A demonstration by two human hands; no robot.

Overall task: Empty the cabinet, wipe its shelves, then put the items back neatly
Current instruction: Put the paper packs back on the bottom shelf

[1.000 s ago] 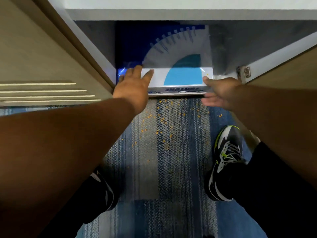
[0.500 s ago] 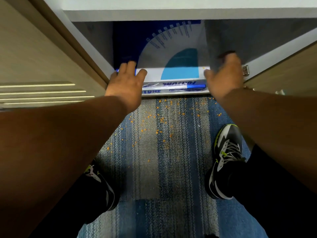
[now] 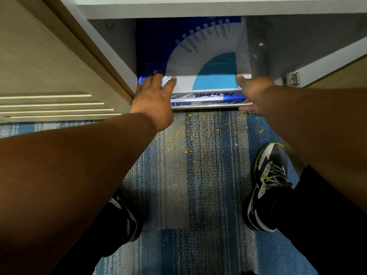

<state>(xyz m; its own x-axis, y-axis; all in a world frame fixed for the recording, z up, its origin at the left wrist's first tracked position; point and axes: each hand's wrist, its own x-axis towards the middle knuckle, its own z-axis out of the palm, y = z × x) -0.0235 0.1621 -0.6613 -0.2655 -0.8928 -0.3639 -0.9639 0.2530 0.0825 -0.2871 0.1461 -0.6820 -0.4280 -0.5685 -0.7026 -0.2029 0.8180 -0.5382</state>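
Note:
A stack of wrapped paper reams (image 3: pixel 198 62), white and blue with a pale blue half-circle print, lies in the low open cabinet (image 3: pixel 309 42), its front edge at the cabinet's lip. My left hand (image 3: pixel 155 98) covers the stack's front left corner, fingers spread over the top pack. My right hand (image 3: pixel 254 92) clasps the front right corner, thumb on top and fingers down the side. At least two packs show at the front edge.
A pale, see-through cylinder (image 3: pixel 258 56) stands just right of the stack inside the cabinet. Wooden doors hang open at left (image 3: pixel 49 62) and right (image 3: pixel 341 74), with a metal hinge (image 3: pixel 291 78). Orange crumbs (image 3: pixel 190 135) dot the blue carpet between my shoes (image 3: pixel 268 183).
My right hand rose into the cabinet beside the stack, then came back down onto the front right corner. My left hand stayed on the left corner.

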